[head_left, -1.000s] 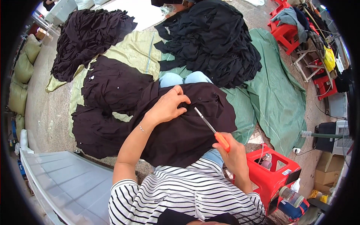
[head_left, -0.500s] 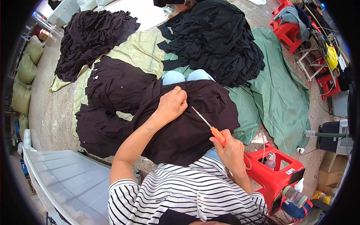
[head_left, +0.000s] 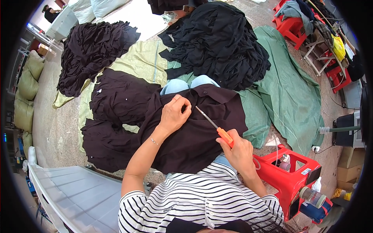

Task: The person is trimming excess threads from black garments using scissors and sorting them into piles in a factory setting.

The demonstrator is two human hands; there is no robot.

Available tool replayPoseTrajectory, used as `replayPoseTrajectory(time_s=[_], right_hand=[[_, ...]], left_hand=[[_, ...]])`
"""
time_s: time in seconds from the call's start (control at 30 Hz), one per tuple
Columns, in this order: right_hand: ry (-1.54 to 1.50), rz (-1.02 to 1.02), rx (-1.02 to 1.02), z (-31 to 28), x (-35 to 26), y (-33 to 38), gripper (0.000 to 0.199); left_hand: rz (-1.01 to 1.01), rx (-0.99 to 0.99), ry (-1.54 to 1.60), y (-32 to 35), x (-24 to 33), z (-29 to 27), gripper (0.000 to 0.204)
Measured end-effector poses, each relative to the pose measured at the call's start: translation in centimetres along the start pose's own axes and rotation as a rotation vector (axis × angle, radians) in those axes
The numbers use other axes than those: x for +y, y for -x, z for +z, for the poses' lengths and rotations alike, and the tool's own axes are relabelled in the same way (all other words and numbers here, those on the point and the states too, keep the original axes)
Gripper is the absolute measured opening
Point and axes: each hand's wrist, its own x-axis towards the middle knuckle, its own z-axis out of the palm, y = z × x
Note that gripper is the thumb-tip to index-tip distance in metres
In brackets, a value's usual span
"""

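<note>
A dark brown garment (head_left: 186, 149) with a button lies spread over my lap. My left hand (head_left: 175, 113) rests on it near the knees, thumb and forefinger pinched together; what they hold, if anything, is too small to make out. My right hand (head_left: 237, 153) grips an orange-handled tool (head_left: 224, 136) with a slim metal shaft. Its tip points up and left, close to the left hand's fingertips and just over the cloth. More dark brown garments (head_left: 120, 97) lie to the left, touching the one on my lap.
Heaps of dark brown clothes (head_left: 93, 54) and black clothes (head_left: 217, 42) lie ahead on yellow and green sheets (head_left: 287, 77). A red stool (head_left: 295, 182) with a jar (head_left: 312, 197) stands at my right. A grey-white panel (head_left: 77, 194) is at lower left, stuffed sacks (head_left: 29, 89) along the left side.
My left hand has moved slightly left and down, its pinch now showing a gap between thumb and forefinger. The garment's upper part has been shifted, with a flap turned differently. The whole view has tilted a little.
</note>
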Motion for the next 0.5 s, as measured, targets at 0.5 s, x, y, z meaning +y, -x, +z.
replayPoseTrajectory(time_s=[0.5], right_hand=[[-0.005, 0.055, 0.074, -0.8, 1.4, -0.4, 0.029]], left_hand=[[-0.039, -0.272, 0.263, -4.2, -1.0, 1.7, 0.02]])
